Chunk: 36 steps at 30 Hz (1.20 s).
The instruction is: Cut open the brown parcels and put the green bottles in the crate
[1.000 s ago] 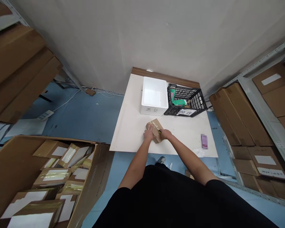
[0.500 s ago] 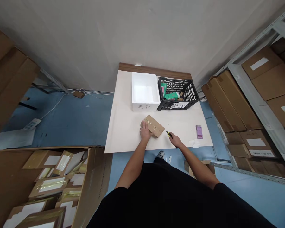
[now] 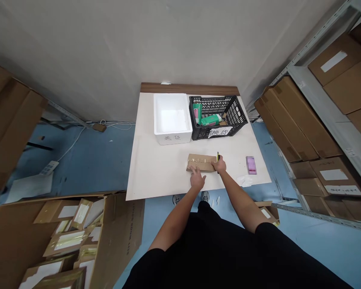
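Note:
A small taped cardboard box lies on the white table in front of me, its long side running left to right. My left hand rests with spread fingers against the near left side of the box. At the right end of the box, my right hand is closed around a black and yellow box cutter, whose tip points away from me. Fingers of that hand also touch the box's right end.
A white foam bin and a black plastic crate holding green packages stand at the back. A purple packet and white paper scraps lie right. A large carton full of parcels is at left, loaded shelves at right.
The box has turned from slanting to nearly parallel with the table's front edge. My right hand has come up to its right end with the box cutter; my left hand's fingers have spread.

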Available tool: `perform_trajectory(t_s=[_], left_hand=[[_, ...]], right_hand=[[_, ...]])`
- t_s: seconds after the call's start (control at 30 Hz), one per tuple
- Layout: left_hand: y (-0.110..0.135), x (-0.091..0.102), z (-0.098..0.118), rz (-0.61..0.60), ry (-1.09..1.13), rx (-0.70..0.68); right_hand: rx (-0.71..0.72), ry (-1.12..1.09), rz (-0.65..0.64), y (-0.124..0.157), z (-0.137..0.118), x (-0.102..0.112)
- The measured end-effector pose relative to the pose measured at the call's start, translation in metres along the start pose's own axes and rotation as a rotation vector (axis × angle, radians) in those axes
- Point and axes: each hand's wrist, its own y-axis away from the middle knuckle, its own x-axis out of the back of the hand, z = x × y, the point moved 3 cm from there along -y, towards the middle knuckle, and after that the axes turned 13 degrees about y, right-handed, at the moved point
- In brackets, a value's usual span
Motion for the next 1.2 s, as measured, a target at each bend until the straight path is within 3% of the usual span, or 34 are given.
perform_trajectory(t_s=[0.17, 0.3, 0.4, 0.5, 0.6, 0.8, 1.03, 1.2], left_hand=[[0.003, 0.003, 0.009, 0.027, -0.089, 0.016], [0.004, 0.023, 0.013, 0.096, -0.252, 0.021], [-0.007, 0.037, 0.023, 0.138, -0.416, -0.022], [-0.022, 0.042, 0.033, 0.141, -0.523, -0.141], [-0.036, 0.038, 0.035, 0.052, -0.558, -0.209], [-0.050, 0.034, 0.025, -0.047, -0.585, -0.154], [-0.049, 0.033, 0.019, -0.023, -0.588, -0.181], [-0.050, 0.034, 0.018, -0.035, -0.586, -0.179]], right_hand=[[0.103, -0.342, -0.016, -0.020, 0.025, -0.012], [0.076, -0.742, -0.176, -0.018, 0.056, -0.031], [0.123, -0.872, -0.310, -0.014, 0.070, -0.040], [0.182, -0.914, -0.390, -0.013, 0.071, -0.043], [0.241, -0.934, -0.423, -0.014, 0.066, -0.042], [0.286, -0.885, -0.461, -0.015, 0.060, -0.040], [0.297, -0.704, -0.469, -0.010, 0.068, -0.035], [0.337, -0.732, -0.520, -0.004, 0.072, -0.030]])
